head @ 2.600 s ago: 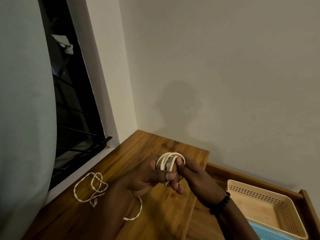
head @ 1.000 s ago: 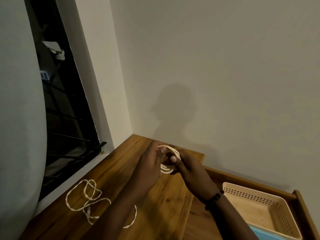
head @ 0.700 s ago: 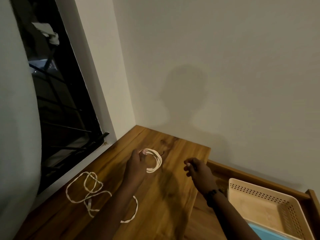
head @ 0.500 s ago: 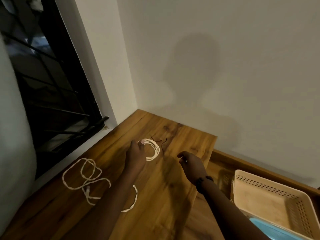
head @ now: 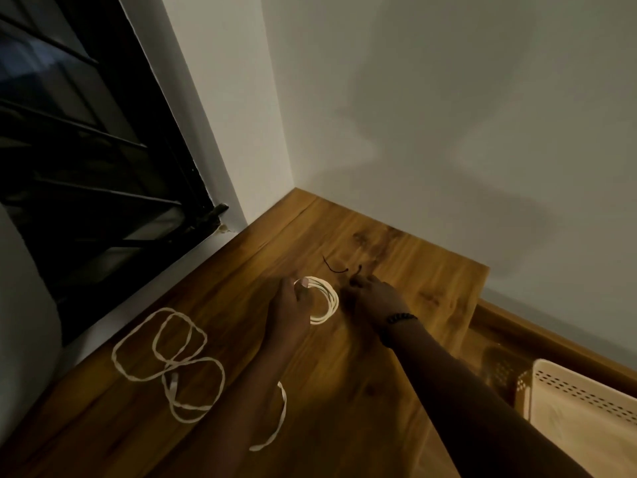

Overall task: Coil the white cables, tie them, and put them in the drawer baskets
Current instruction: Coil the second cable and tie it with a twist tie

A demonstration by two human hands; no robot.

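Coiled white cable [head: 322,301] sits on the wooden top [head: 406,270], pinned at its near-left edge by the left hand [head: 293,307], fingers curled round the loops. Right hand [head: 374,298] is at 1 of the dark ties [head: 358,270], looks like pinching it, though it's too dim to be sure; the other tie [head: 333,266] lies beside. I'd keep the loops squeezed flat while threading the tie through. Loose cable [head: 169,360] and beige basket [head: 586,391] wait nearby.
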